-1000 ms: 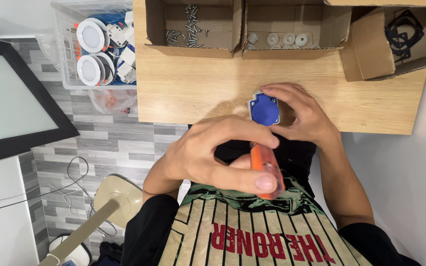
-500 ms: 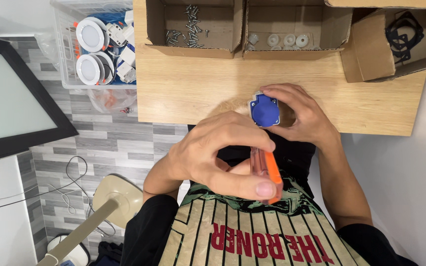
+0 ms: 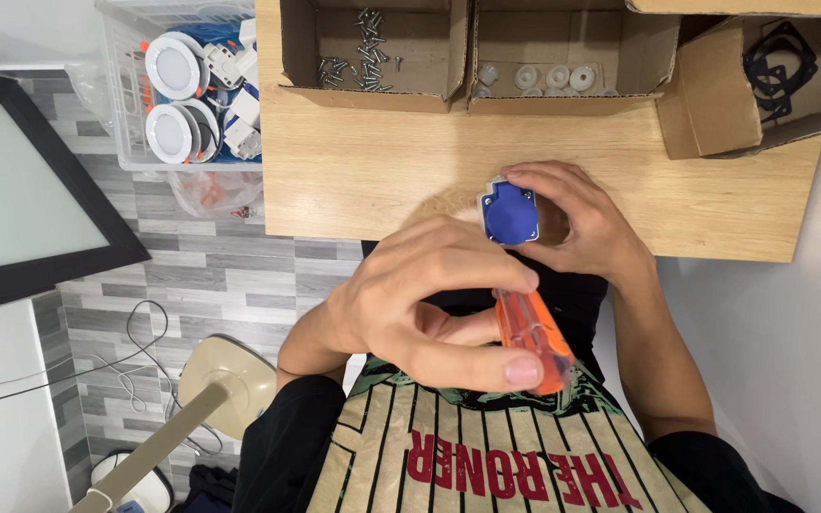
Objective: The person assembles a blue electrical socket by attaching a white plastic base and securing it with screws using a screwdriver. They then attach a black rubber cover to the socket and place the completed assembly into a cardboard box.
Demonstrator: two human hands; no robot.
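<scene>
Socket [image 3: 510, 213] gripped by right hand [image 3: 577, 228]; screwdriver [image 3: 532, 337] gripped by left hand [image 3: 420, 304], best kept axial, socket steadied.

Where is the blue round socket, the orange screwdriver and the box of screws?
blue round socket [image 3: 509, 212], head view, its blue lid.
orange screwdriver [image 3: 530, 332], head view, its clear handle.
cardboard box of screws [image 3: 365, 95], head view, its front wall.

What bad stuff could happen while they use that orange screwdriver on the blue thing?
The left hand drives the screwdriver toward the blue socket, which only the right hand holds above the table edge. The tip might slip and poke those fingers. A loose screw could drop to the floor.
</scene>
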